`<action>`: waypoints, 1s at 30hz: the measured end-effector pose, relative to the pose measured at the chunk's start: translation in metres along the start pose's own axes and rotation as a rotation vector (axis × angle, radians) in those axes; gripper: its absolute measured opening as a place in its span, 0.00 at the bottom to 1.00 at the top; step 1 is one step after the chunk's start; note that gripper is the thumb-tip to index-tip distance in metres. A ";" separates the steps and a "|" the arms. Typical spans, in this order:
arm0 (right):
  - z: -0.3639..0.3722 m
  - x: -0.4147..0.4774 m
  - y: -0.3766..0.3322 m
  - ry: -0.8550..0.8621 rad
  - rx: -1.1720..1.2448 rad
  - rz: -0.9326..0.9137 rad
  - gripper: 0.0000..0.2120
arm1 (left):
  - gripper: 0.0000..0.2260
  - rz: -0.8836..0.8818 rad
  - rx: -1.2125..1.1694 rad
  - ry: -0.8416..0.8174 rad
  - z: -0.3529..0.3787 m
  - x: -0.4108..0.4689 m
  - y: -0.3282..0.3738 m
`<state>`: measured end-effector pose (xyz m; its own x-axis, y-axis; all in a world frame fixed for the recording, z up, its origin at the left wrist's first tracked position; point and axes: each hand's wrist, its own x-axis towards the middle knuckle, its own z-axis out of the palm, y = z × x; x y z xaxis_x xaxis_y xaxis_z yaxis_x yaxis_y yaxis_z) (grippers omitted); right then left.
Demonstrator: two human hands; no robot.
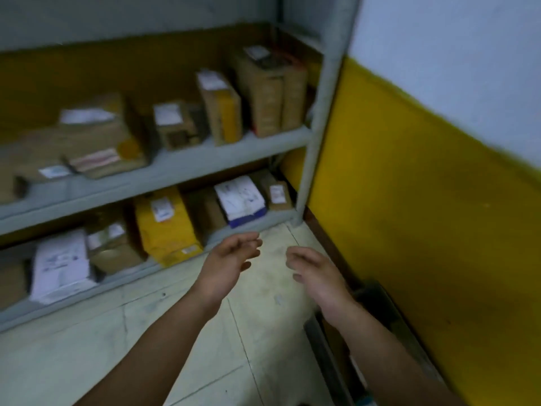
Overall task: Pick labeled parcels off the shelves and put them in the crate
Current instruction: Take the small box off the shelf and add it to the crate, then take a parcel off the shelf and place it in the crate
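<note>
Both my hands hover empty over the floor in front of the grey shelf unit [234,148]. My left hand [231,259] has relaxed, slightly curled fingers and holds nothing. My right hand [313,271] is likewise loose and empty. Just beyond my left hand, on the bottom shelf, lie a yellow parcel [167,227] with a white label and a white-and-blue parcel [240,200]. A small brown labeled box [278,194] sits at the shelf's right end. The dark crate [377,341] stands on the floor under my right forearm, against the yellow wall.
The upper shelf carries several brown labeled boxes, among them a tall one [269,92] at the right and a flat one [96,139] at the left. A white parcel [61,265] lies at the bottom left. Pale tiled floor [146,332] spreads below. The yellow wall [424,200] closes the right side.
</note>
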<state>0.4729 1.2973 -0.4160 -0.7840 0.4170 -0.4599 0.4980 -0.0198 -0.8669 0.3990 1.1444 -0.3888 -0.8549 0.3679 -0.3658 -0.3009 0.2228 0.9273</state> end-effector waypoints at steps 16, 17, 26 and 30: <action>0.278 -0.075 -0.188 -0.455 -0.076 -0.379 0.09 | 0.07 0.236 -0.270 0.402 -0.307 -0.116 0.073; 0.292 -0.077 -0.197 -0.472 -0.084 -0.389 0.09 | 0.07 0.246 -0.261 0.422 -0.322 -0.121 0.076; 0.384 -0.077 -0.264 -0.623 -0.163 -0.505 0.10 | 0.08 0.311 -0.213 0.528 -0.406 -0.122 0.108; 0.407 -0.058 -0.308 -0.635 -0.136 -0.579 0.10 | 0.09 0.363 -0.190 0.541 -0.436 -0.100 0.134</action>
<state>0.2137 0.9090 -0.2005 -0.9660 -0.2582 -0.0093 -0.0344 0.1640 -0.9859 0.2598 0.7439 -0.1936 -0.9919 -0.1256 0.0169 0.0184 -0.0106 0.9998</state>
